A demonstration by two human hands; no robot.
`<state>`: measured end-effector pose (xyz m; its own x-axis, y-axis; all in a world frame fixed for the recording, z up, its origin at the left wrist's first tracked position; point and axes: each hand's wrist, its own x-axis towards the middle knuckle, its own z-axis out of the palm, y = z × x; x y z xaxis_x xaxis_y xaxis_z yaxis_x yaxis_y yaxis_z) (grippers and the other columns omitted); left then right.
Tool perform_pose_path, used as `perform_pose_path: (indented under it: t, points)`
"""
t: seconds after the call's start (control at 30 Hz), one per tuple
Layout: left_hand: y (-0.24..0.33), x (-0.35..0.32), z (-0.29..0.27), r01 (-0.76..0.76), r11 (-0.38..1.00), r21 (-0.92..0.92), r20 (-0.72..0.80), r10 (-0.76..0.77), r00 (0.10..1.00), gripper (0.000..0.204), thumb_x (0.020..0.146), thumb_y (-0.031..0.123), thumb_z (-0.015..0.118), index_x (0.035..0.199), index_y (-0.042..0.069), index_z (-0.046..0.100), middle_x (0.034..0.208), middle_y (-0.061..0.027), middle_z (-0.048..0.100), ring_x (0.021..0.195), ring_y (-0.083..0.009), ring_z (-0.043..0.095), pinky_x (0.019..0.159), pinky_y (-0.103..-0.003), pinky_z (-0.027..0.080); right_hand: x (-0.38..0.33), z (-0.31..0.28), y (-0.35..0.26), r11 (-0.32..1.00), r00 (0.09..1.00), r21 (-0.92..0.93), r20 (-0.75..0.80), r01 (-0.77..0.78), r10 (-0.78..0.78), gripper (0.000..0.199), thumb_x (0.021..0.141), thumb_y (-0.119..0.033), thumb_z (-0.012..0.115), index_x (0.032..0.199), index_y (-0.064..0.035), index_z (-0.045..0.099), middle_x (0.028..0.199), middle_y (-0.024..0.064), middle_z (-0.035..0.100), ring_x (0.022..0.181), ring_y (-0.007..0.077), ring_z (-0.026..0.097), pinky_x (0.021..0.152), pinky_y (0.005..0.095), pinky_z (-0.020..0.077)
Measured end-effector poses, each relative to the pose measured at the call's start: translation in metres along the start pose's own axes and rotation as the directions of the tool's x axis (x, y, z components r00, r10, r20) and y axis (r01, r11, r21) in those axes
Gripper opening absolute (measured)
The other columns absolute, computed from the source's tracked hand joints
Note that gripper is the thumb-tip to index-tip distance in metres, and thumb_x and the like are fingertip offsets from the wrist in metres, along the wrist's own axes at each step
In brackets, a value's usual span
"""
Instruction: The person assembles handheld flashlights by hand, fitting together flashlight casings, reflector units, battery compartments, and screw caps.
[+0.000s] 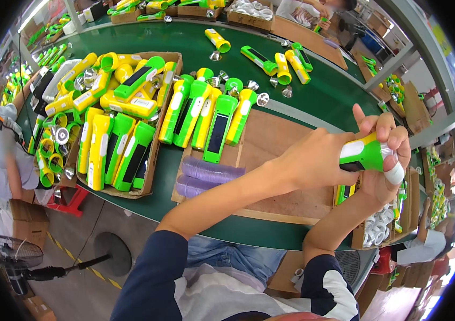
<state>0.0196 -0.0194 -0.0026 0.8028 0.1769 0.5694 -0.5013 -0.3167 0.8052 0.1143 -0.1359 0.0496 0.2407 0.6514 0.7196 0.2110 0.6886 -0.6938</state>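
Note:
A yellow and green flashlight (364,155) lies sideways above the right part of the wooden board (286,198). My left hand (315,158) is wrapped round its body. At its front end, which looks clear and ribbed, the curled fingers of my right hand (385,139) grip the head. A small white piece (395,174) shows at the right thumb; whether it is a ring or a finger cover I cannot tell. Left of my left forearm, two translucent purple rolls (206,176) lie on the board. Several flashlights (219,128) lie side by side beyond them.
A cardboard box (155,155) full of flashlights stands at left on the green table (184,45). Silver reflector cups (262,99) and more flashlights lie farther back. White rings (377,227) fill a box near my right elbow. A floor fan (19,262) and other people are around.

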Motion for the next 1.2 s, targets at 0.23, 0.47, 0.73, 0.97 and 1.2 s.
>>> perform_pose_path:
  t: [0.23,0.47,0.73,0.97,1.2]
  points:
    - [0.002,0.001,-0.015,0.036,0.973,0.228,-0.012,-0.034,0.999,0.046,0.075,0.034,0.079,0.106,0.004,0.062,0.081,-0.0206,0.069,0.076,-0.0401,0.068,0.069,-0.046,0.054,0.004,0.003,0.007,0.985,0.996,-0.156,-0.042,0.074,-0.081,0.039,0.089,-0.034,0.07,0.11,-0.0018,0.06,0.106,0.011,0.056,0.108,0.03,0.059,0.109,0.0561,0.0372]
    - [-0.005,-0.005,-0.073,0.121,0.783,0.61,-0.073,-0.096,0.993,0.056,0.081,0.05,0.073,0.107,0.001,0.059,0.099,-0.0225,0.068,0.098,-0.0391,0.065,0.086,-0.045,0.05,0.008,-0.031,0.025,0.69,0.826,-0.476,-0.445,-0.545,0.346,0.036,0.096,-0.028,0.058,0.121,-0.003,0.064,0.105,0.0071,0.066,0.082,0.0118,0.062,0.068,0.024,0.0501]
    - [-0.009,-0.037,-0.156,0.485,0.311,0.817,-0.294,-0.499,0.815,0.052,0.083,0.046,0.071,0.107,0.001,0.06,0.101,-0.0195,0.069,0.097,-0.0359,0.067,0.083,-0.046,0.053,-0.011,-0.112,0.105,0.455,0.646,-0.565,-0.763,-0.688,0.031,0.035,0.089,-0.012,0.06,0.123,-0.0016,0.062,0.113,0.0116,0.065,0.083,0.017,0.067,0.062,0.0261,0.0553]
    - [-0.036,-0.024,-0.139,0.532,0.097,0.841,-0.399,-0.553,0.732,0.063,0.068,0.056,0.081,0.098,0.002,0.066,0.098,-0.0165,0.071,0.093,-0.0332,0.07,0.081,-0.043,0.055,0.003,-0.047,0.102,0.666,0.821,-0.504,-0.472,-0.55,0.321,0.031,0.096,-0.01,0.044,0.119,-0.0037,0.063,0.118,0.0122,0.063,0.087,0.0186,0.068,0.074,0.03,0.0547]
    - [-0.068,-0.026,-0.136,0.523,-0.012,0.852,-0.415,-0.625,0.661,0.071,0.068,0.043,0.085,0.117,0.001,0.056,0.111,-0.0203,0.069,0.104,-0.0335,0.067,0.085,-0.045,0.055,0.005,-0.006,0.1,0.693,0.866,-0.565,-0.082,-0.449,0.494,0.027,0.095,-0.012,0.051,0.118,-0.0045,0.062,0.115,0.0093,0.06,0.099,0.0194,0.061,0.083,0.0328,0.0506]
